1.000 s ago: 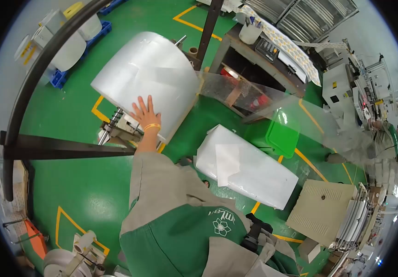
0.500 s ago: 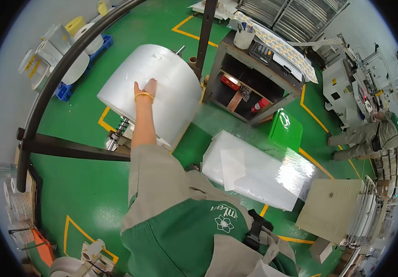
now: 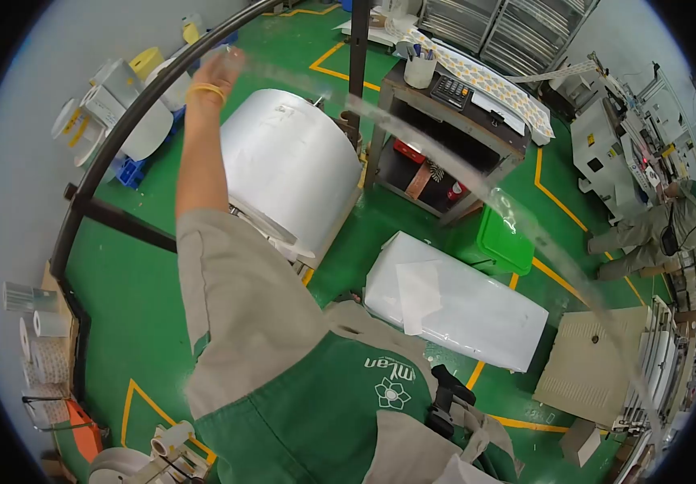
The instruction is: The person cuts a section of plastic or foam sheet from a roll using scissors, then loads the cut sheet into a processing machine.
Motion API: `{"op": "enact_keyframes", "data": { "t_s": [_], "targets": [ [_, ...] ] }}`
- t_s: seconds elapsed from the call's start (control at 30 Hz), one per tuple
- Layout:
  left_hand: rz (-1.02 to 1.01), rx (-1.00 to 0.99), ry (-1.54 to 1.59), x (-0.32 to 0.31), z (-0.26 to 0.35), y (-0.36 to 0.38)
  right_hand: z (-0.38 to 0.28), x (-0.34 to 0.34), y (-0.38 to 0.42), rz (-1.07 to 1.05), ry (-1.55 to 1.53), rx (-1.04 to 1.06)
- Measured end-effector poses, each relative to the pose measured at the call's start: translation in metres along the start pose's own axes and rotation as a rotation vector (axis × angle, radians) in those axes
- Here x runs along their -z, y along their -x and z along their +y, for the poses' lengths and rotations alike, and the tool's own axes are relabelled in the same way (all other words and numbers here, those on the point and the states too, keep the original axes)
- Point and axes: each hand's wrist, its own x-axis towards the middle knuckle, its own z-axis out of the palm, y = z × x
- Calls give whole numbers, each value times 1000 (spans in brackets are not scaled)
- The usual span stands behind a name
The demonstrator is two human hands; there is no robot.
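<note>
My left hand (image 3: 217, 71) is raised at the upper left, beside the dark curved metal frame. Its fingers are closed on the edge of clear plastic film (image 3: 441, 153), a little blurred. The film's edge sweeps from this hand across the view to the lower right. Below and right of the hand lies a large roll of film (image 3: 287, 169), silvery white, mounted on a shaft. A long white wrapped block (image 3: 457, 306) with a loose white sheet (image 3: 419, 297) on it lies on the floor, seen through the film. My right hand is out of view.
The curved metal frame (image 3: 81, 185) arches on my left. A workbench (image 3: 400, 85) with a calculator (image 3: 450, 92) stands ahead, a green bin (image 3: 503, 242) near it. Another person (image 3: 683, 222) is at the far right by machines. Smaller rolls (image 3: 142, 129) stand along the left wall.
My left hand has risen off the big roll, moving up and left with the film's edge. The film now stretches across the view. The camera view has shifted slightly.
</note>
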Motion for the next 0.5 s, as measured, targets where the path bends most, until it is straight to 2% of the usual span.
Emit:
{"op": "enact_keyframes", "data": {
  "t_s": [0.07, 0.13, 0.17, 0.2, 0.27, 0.3, 0.33, 0.4, 0.43, 0.47, 0.5],
  "targets": [
    [34, 22, 14, 7, -30, 24, 13, 29, -8, 42, 30, 21],
    [11, 79, 178, 5, -50, 65, 29, 66, -15, 78, 73, 40],
    [10, 177, 329, 9, -58, 71, 37, 89, -18, 109, 88, 51],
    [-18, 133, 314, 11, -69, 81, 47, 112, -19, 136, 120, 63],
    [12, 279, 420, 23, -76, 79, 63, 173, -17, 221, 194, 92],
    [53, 235, 313, 14, -78, 96, 73, 209, -9, 264, 237, 97],
    [-153, 209, 78, 34, -78, 85, 85, 244, 5, 307, 278, 107],
    [-534, 11, -389, 70, -80, 61, 113, 314, 50, 401, 346, 92],
    [-571, 134, -459, 83, -73, 27, 130, 350, 77, 444, 381, 71],
    [-846, -474, -1122, 90, -76, 50, 150, 377, 121, 487, 409, 31],
    [-765, -108, -827, 73, -74, 57, 168, 395, 173, 527, 437, -31]
  ]
}}
